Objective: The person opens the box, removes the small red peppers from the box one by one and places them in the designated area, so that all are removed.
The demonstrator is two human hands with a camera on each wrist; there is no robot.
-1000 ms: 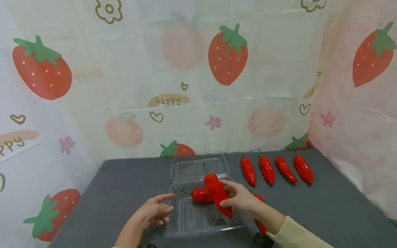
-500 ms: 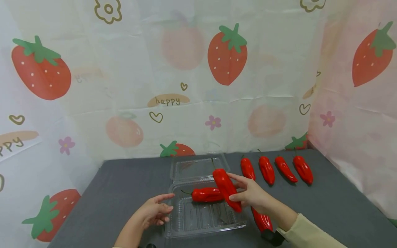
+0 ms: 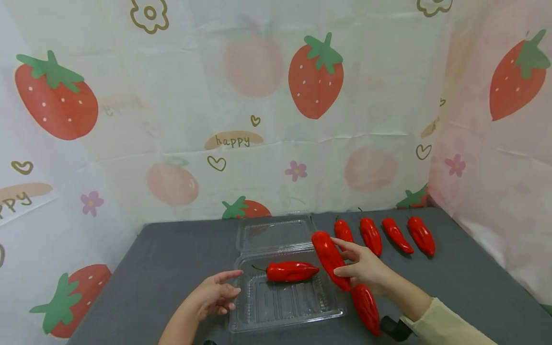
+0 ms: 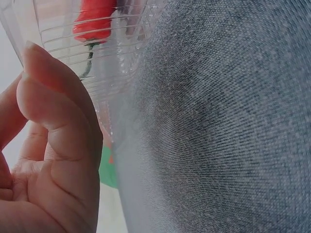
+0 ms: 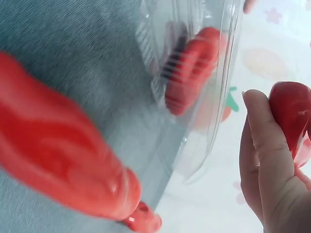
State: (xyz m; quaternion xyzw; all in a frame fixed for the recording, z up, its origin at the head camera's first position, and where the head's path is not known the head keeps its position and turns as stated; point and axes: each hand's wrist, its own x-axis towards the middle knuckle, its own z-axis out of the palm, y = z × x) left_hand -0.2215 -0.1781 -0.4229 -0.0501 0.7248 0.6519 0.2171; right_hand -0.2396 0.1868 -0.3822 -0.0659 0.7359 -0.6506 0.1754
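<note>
My right hand (image 3: 373,270) holds a long red chili pepper (image 3: 327,256) between thumb and fingers, raised over the right edge of a clear plastic clamshell box (image 3: 258,309). In the right wrist view, the blunt end of that pepper shows beside the fingers (image 5: 272,145). Inside the box, another red pepper (image 3: 291,271) lies sideways, its green stem toward the left. My left hand (image 3: 211,294) is at the box's left side, index finger stretched toward the rim, the others loosely bent, holding nothing. The left wrist view has its fingertips (image 4: 43,97) right at the box wall.
The box's lid (image 3: 276,235) lies folded back behind it. One red pepper (image 3: 366,309) lies on the grey cloth just right of the box, below my right hand. Several more red peppers (image 3: 371,237) form a row at the back right. A printed curtain (image 3: 258,96) stands behind.
My right hand has moved rightward with the pepper, from over the middle of the box to its right edge. The left hand and the pepper in the box have stayed put.
</note>
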